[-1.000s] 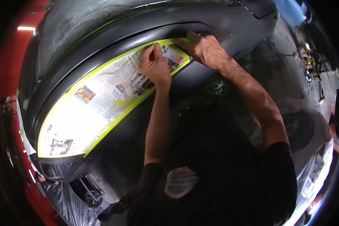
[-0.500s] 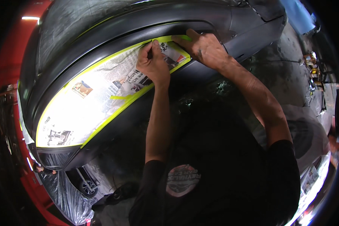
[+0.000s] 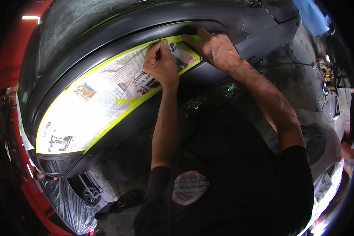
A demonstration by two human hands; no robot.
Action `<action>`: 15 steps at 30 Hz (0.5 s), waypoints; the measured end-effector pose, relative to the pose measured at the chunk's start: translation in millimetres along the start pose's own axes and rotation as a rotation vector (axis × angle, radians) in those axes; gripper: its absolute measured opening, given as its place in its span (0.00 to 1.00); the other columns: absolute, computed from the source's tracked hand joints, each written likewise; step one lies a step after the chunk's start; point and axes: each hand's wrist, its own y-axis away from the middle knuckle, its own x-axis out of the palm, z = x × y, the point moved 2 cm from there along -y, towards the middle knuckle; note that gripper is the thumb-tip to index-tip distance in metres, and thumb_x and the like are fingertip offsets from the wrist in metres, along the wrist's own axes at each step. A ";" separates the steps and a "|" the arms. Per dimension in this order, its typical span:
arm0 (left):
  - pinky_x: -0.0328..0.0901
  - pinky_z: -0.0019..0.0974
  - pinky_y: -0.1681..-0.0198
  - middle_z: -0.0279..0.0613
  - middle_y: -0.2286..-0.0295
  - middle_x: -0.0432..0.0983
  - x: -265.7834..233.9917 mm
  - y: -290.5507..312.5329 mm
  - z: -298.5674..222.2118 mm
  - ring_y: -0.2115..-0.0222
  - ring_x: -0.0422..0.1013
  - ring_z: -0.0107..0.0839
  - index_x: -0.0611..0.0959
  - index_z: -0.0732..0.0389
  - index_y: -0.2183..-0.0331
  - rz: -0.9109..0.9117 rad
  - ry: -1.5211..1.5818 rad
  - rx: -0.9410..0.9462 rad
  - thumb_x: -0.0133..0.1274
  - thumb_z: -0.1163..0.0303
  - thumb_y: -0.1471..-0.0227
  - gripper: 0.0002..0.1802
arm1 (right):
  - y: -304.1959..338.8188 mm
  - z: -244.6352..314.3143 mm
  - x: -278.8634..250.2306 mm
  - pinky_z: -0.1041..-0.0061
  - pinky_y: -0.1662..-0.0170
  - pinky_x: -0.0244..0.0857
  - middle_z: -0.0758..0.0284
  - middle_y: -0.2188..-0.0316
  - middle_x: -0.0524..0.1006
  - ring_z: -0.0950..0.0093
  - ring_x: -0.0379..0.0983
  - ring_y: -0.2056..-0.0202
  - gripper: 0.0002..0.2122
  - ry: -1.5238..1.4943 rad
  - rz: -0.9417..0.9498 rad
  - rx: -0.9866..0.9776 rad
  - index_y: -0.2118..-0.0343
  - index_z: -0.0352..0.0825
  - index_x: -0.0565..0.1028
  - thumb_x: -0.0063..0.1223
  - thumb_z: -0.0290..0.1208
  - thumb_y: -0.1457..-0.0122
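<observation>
Newspaper [image 3: 102, 98] covers a long curved window-like opening in a dark car body panel [image 3: 165, 19], its edges bordered by bright yellow-green masking tape [image 3: 118, 59]. At the upper border, my left hand [image 3: 161, 67] is closed, thumb and forefinger pinched on the tape's edge. Just right of it, near the opening's narrow end, my right hand [image 3: 218, 51] has its thumb and forefinger at the same tape, a strip showing between them. Its other fingers are curled and partly hidden. A short extra tape piece lies across the paper near the lower border.
Clear plastic sheeting [image 3: 69, 204] hangs at the lower left beside a wheel [image 3: 91, 194]. A red wall [image 3: 11, 51] stands at the far left. Whitish sheeting [image 3: 326, 129] drapes something on the right, and assorted items [image 3: 326, 70] lie along the floor's right side.
Both hands have shifted very slightly along the upper tape border, the right one a little to the right. The newspaper and tape look the same.
</observation>
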 end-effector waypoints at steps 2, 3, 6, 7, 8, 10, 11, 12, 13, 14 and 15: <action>0.62 0.25 0.78 0.34 0.78 0.76 0.4 -0.2 0.5 0.82 0.68 0.17 0.86 0.68 0.69 0.002 -0.002 0.005 0.64 0.77 0.41 0.05 | 0.8 0.4 0.6 0.67 0.69 0.77 0.59 0.62 0.78 0.64 0.81 0.74 0.23 0.014 0.000 0.004 0.38 0.48 0.76 0.57 0.31 0.38; 0.62 0.25 0.78 0.34 0.78 0.76 0.0 0.1 1.7 0.82 0.68 0.17 0.86 0.68 0.69 0.005 -0.004 0.001 0.64 0.77 0.41 0.05 | 1.2 0.5 0.7 0.67 0.70 0.77 0.59 0.62 0.78 0.64 0.81 0.74 0.23 0.021 0.000 0.006 0.38 0.48 0.76 0.57 0.31 0.38; 0.62 0.25 0.78 0.34 0.79 0.75 1.5 -0.4 0.4 0.83 0.68 0.17 0.85 0.68 0.70 -0.002 0.002 0.005 0.64 0.76 0.40 0.06 | 0.6 0.0 0.4 0.67 0.70 0.77 0.59 0.62 0.77 0.64 0.81 0.74 0.23 0.028 -0.020 -0.001 0.38 0.48 0.76 0.57 0.31 0.38; 0.62 0.25 0.78 0.33 0.79 0.75 2.1 -0.9 -0.8 0.83 0.68 0.17 0.85 0.68 0.70 -0.008 0.005 0.010 0.64 0.76 0.40 0.07 | 0.2 0.3 -0.1 0.67 0.70 0.77 0.59 0.62 0.77 0.64 0.81 0.74 0.23 0.027 -0.017 -0.001 0.38 0.48 0.76 0.56 0.31 0.38; 0.62 0.25 0.78 0.33 0.80 0.75 2.4 -1.0 -0.8 0.83 0.68 0.17 0.85 0.68 0.70 -0.012 0.005 -0.002 0.64 0.76 0.40 0.07 | 0.0 0.6 -0.7 0.67 0.70 0.77 0.59 0.62 0.77 0.64 0.81 0.74 0.23 0.026 -0.013 -0.002 0.38 0.49 0.76 0.56 0.31 0.37; 0.61 0.25 0.79 0.33 0.80 0.74 2.6 -0.9 -0.5 0.83 0.67 0.17 0.85 0.68 0.70 -0.018 0.006 -0.025 0.64 0.76 0.40 0.07 | 0.0 0.8 -0.9 0.67 0.70 0.77 0.59 0.62 0.77 0.63 0.81 0.73 0.24 0.030 -0.005 0.003 0.37 0.49 0.75 0.56 0.31 0.37; 0.61 0.25 0.79 0.33 0.80 0.74 2.8 -1.1 -0.8 0.83 0.67 0.17 0.85 0.69 0.71 -0.017 0.009 -0.029 0.64 0.76 0.40 0.07 | 0.1 0.6 -0.2 0.66 0.70 0.77 0.59 0.62 0.77 0.63 0.81 0.73 0.24 0.036 -0.001 0.008 0.37 0.50 0.74 0.56 0.31 0.37; 0.61 0.25 0.79 0.34 0.80 0.74 3.1 -1.5 -1.3 0.82 0.67 0.17 0.85 0.69 0.71 -0.016 0.011 -0.032 0.64 0.76 0.40 0.08 | 0.3 0.4 0.4 0.66 0.70 0.77 0.59 0.62 0.77 0.63 0.81 0.73 0.25 0.041 0.004 0.014 0.36 0.50 0.74 0.56 0.31 0.37; 0.61 0.25 0.79 0.34 0.81 0.75 3.5 -1.9 -2.6 0.82 0.67 0.17 0.85 0.69 0.71 -0.014 0.014 -0.036 0.64 0.76 0.40 0.08 | 0.7 0.1 1.1 0.66 0.70 0.77 0.59 0.62 0.77 0.63 0.81 0.73 0.25 0.046 0.015 0.016 0.36 0.50 0.74 0.56 0.31 0.37; 0.60 0.26 0.79 0.34 0.81 0.75 3.7 -2.5 -4.4 0.82 0.67 0.17 0.85 0.69 0.71 -0.019 -0.014 -0.047 0.64 0.76 0.41 0.08 | 1.3 -0.3 1.6 0.66 0.70 0.77 0.59 0.62 0.76 0.63 0.81 0.73 0.25 0.051 0.026 0.018 0.35 0.51 0.73 0.56 0.30 0.37; 0.60 0.26 0.80 0.35 0.81 0.76 4.1 -3.4 -7.1 0.82 0.67 0.17 0.85 0.69 0.72 -0.023 -0.041 -0.057 0.64 0.76 0.41 0.09 | 2.1 -1.0 2.3 0.66 0.70 0.77 0.59 0.61 0.76 0.63 0.81 0.72 0.26 0.055 0.037 0.020 0.35 0.51 0.73 0.56 0.30 0.37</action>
